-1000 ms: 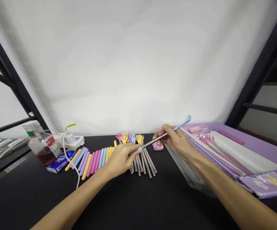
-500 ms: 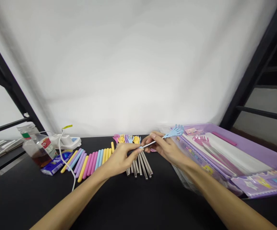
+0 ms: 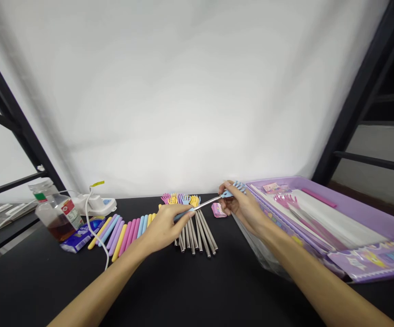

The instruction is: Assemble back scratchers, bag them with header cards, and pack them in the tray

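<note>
Well, the left hand (image 3: 165, 227) grips the handle (image 3: 182, 215) of a blue scratcher (image 3: 206, 203) above the metal rods (image 3: 206, 238) — the right hand (image 3: 246, 210) holds it too, seemingly just below the claw (image 3: 239, 186).

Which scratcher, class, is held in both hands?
The blue scratcher, held between left hand and right hand; the other scratchers lie on the table or in the purple tray.
</note>
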Action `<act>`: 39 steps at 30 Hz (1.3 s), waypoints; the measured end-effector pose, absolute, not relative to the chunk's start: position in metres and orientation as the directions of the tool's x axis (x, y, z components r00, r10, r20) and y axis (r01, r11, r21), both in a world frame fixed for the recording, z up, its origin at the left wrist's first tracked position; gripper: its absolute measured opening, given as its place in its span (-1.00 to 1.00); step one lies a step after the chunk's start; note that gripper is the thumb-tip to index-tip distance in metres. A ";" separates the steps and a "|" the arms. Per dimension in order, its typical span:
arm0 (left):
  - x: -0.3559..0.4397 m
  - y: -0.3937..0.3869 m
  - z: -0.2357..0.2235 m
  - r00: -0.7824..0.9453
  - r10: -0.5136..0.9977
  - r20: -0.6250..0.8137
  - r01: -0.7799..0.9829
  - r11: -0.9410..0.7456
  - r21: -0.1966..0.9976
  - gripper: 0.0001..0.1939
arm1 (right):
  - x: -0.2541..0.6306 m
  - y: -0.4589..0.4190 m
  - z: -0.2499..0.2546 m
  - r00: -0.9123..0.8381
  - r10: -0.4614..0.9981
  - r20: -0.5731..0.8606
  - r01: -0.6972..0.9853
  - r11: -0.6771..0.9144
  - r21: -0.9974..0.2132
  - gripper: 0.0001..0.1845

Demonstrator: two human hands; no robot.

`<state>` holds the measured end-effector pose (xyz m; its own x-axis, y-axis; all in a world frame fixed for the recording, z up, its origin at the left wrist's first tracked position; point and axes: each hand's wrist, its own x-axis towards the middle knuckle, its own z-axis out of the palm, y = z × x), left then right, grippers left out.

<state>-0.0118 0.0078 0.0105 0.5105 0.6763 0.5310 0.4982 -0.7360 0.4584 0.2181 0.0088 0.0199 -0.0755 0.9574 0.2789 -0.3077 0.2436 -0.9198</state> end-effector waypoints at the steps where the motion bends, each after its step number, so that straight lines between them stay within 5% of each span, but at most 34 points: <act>1: -0.012 0.008 0.011 0.512 0.678 0.527 0.501 -0.734 0.458 -0.59 | 0.218 0.009 0.019 -0.081 0.957 0.277 -0.300 0.241 -0.923 -0.64; 30: -0.015 0.005 0.011 0.527 0.689 0.498 0.564 -0.721 0.402 -0.65 | 0.220 0.012 0.014 -0.093 0.974 0.208 -0.278 0.175 -0.945 -0.59; 39: -0.012 0.004 0.026 0.588 0.689 0.424 0.458 -0.716 0.528 -0.59 | 0.221 0.008 0.014 -0.240 0.897 0.371 -0.136 0.348 -0.928 -0.64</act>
